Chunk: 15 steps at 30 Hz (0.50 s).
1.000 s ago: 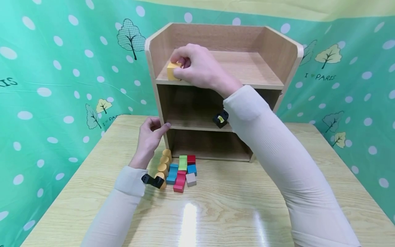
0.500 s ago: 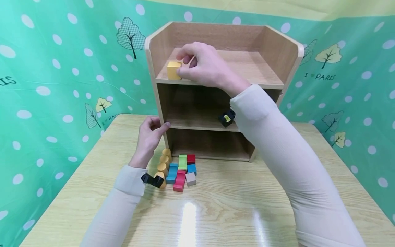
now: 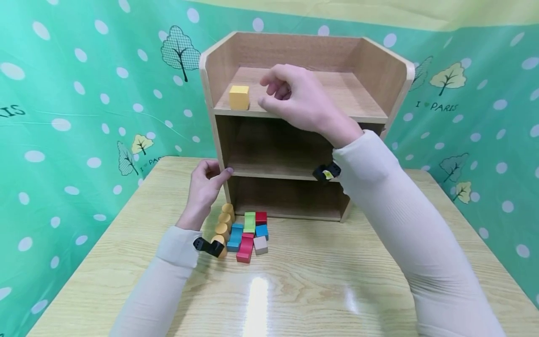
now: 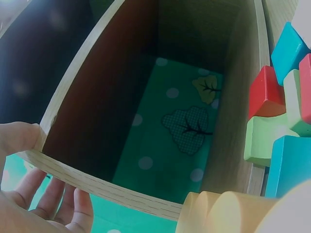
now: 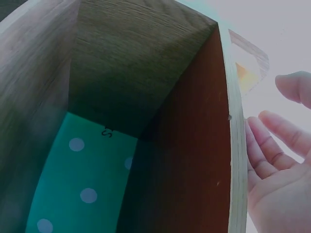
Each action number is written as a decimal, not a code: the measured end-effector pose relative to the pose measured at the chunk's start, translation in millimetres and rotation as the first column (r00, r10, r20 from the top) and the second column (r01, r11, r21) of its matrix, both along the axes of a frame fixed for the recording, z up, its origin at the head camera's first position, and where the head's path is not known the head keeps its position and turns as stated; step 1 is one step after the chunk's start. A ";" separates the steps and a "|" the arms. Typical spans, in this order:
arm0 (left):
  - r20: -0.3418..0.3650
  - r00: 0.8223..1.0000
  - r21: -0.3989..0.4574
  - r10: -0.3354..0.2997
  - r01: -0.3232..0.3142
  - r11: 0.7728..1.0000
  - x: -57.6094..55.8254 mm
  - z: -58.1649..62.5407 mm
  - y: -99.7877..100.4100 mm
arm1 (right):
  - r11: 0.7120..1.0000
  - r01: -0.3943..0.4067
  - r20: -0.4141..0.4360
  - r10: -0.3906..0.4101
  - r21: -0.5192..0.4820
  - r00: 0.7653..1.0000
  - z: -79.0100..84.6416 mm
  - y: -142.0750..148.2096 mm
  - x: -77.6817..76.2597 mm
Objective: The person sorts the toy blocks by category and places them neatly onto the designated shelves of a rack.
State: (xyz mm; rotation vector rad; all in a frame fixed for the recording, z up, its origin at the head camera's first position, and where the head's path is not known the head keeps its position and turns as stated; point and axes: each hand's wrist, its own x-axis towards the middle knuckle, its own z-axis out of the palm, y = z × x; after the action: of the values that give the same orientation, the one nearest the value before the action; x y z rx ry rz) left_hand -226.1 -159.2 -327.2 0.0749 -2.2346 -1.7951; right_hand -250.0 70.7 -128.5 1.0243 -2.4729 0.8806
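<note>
A yellow cube block (image 3: pixel 239 98) sits near the front left corner of the wooden shelf unit's (image 3: pixel 301 113) top board. To its right, apart from it, my right hand (image 3: pixel 301 100) hovers over that board with bent fingers and nothing between them. In the right wrist view the fingers (image 5: pixel 272 145) and thumb are spread apart, and the yellow block (image 5: pixel 247 74) shows washed out behind the board. My left hand (image 3: pixel 204 187) grips the unit's left side panel at the middle shelf. The left wrist view shows its thumb (image 4: pixel 19 137) on the panel's front edge and its fingers along the outer face.
Yellow cylinder blocks (image 3: pixel 222 229) stand in a row before the unit's left foot. Beside them lie blue (image 3: pixel 235 237), green (image 3: pixel 250 222), red (image 3: pixel 245 248) and grey (image 3: pixel 260 245) blocks on the wooden table (image 3: pixel 311 281). A polka-dot curtain (image 3: pixel 84 117) hangs behind.
My right hand has let go of the yellow block and drawn away to the right. The block stays on the top board. My left hand has kept its place on the side panel.
</note>
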 end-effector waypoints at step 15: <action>-0.022 1.000 0.004 0.005 -0.004 1.000 -0.4 -0.8 0.3 | 0.992 -0.065 -0.118 0.052 -0.107 0.992 -15.9 20.0 15.3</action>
State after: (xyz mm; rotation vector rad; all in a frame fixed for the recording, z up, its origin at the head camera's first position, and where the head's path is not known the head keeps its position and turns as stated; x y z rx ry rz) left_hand -226.5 -158.9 -328.0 0.0608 -2.2146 -1.7891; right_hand -234.7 90.7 -144.4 1.0830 -2.2836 0.9380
